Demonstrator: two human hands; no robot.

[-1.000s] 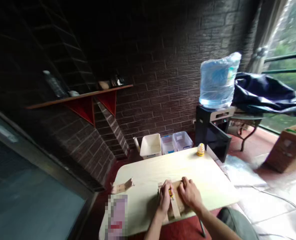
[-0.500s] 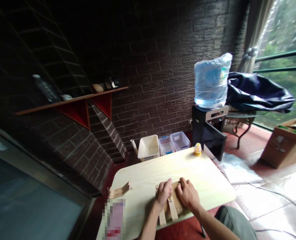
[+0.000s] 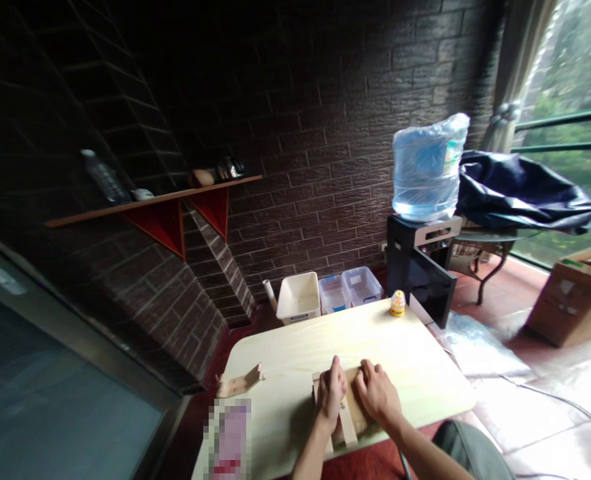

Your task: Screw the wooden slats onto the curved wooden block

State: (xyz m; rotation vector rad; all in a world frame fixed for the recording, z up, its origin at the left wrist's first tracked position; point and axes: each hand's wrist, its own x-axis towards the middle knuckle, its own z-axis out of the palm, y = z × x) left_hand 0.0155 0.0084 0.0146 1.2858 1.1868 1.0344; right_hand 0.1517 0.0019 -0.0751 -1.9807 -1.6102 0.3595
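A wooden piece with pale slats [image 3: 348, 427] lies near the front edge of the light table [image 3: 295, 340]. Over its slats my left hand [image 3: 332, 397] is closed in a fist, thumb upward, around something small with a bit of yellow showing below it; the rest is hidden by the fingers. My right hand [image 3: 378, 392] rests on the brown board part [image 3: 358, 410] at the right, fingers spread and pressing on it. A separate wooden bracket [image 3: 240, 383] lies at the table's left side.
A small yellow-capped bottle [image 3: 398, 304] stands at the table's back right corner. Behind the table are a cream bin [image 3: 298, 298] and clear bins [image 3: 362, 287]. A water dispenser [image 3: 400, 253] with its door open stands at the right. A wall shelf [image 3: 160, 198] is at left.
My left hand has turned so its thumb points up, with the fist more upright. My right hand stays on the board. The whole view has shifted slightly.
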